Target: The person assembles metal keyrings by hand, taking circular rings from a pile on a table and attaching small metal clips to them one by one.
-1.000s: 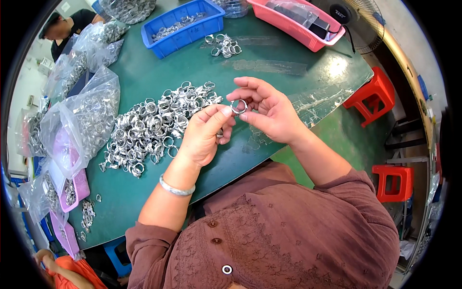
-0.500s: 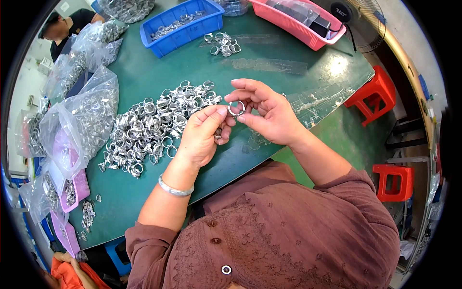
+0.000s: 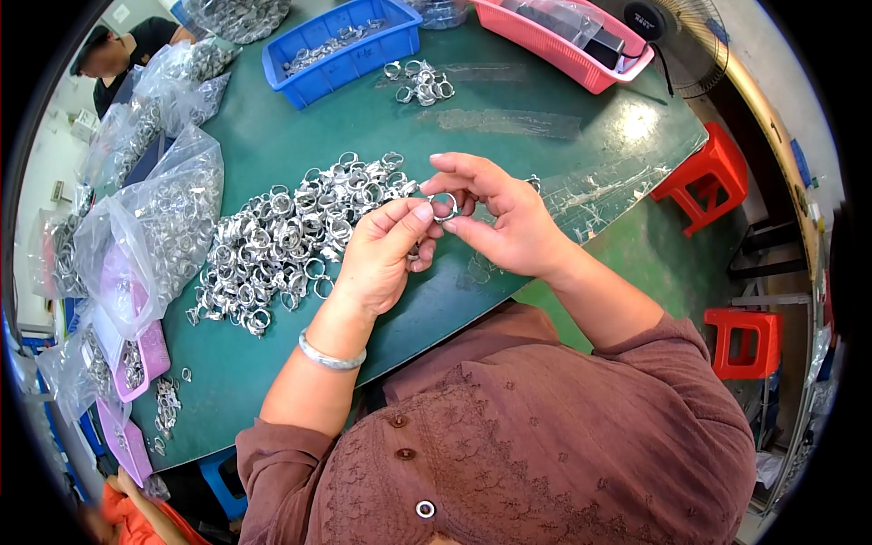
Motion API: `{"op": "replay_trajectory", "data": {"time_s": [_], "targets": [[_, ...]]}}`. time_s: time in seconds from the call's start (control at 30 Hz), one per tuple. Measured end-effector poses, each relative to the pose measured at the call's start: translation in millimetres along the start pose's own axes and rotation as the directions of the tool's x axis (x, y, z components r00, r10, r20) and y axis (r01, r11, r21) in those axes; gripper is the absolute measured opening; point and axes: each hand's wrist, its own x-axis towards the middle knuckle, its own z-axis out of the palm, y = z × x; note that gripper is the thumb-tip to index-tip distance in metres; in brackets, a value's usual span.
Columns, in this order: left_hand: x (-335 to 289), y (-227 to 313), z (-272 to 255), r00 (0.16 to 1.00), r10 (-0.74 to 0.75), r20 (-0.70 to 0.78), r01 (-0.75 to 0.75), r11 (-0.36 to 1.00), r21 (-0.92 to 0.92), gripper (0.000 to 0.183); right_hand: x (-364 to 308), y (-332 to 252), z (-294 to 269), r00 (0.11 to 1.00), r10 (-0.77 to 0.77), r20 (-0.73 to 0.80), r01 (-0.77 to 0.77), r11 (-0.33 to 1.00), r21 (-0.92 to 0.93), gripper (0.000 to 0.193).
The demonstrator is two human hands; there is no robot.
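Note:
A silver metal ring (image 3: 445, 207) is held upright between my two hands, over the green table near its front edge. My left hand (image 3: 386, 250) is closed, its thumb and forefinger pinching the ring's left side. From the right, my right hand (image 3: 509, 218) curls round the same ring, thumb at its lower edge and fingers partly hidden behind it. Something small and dark shows among the lower fingers of the left hand, too small to name. Just left of that hand lies a big heap of similar silver rings (image 3: 282, 236).
A small group of rings (image 3: 425, 84) lies before a blue bin (image 3: 341, 77) holding more. Further right stand a pink basket (image 3: 595, 77) and a fan (image 3: 695, 45). Plastic bags of rings (image 3: 177, 209) line the left side. Red stools (image 3: 713, 182) stand beyond the table's right edge.
The fingers of my right hand have shifted slightly to the left and down around the ring. My left hand stays nearly still, and the heap looks the same.

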Motion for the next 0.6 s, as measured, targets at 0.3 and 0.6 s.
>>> {"op": "replay_trajectory", "data": {"time_s": [0.3, 0.6], "targets": [[1, 1, -1, 0.996, -0.083, -0.037, 0.081, 0.995, -0.053, 0.018, 0, 0, 0, 1.0, 0.026, 0.017, -0.026, 1.0, 0.003, 0.056], [5, 1, -1, 0.999, -0.04, -0.024, 0.038, 0.997, -0.074, 0.019, 0, 7, -67, 0.994, 0.056, -0.089, -0.091, 0.878, -0.47, 0.034]]}}
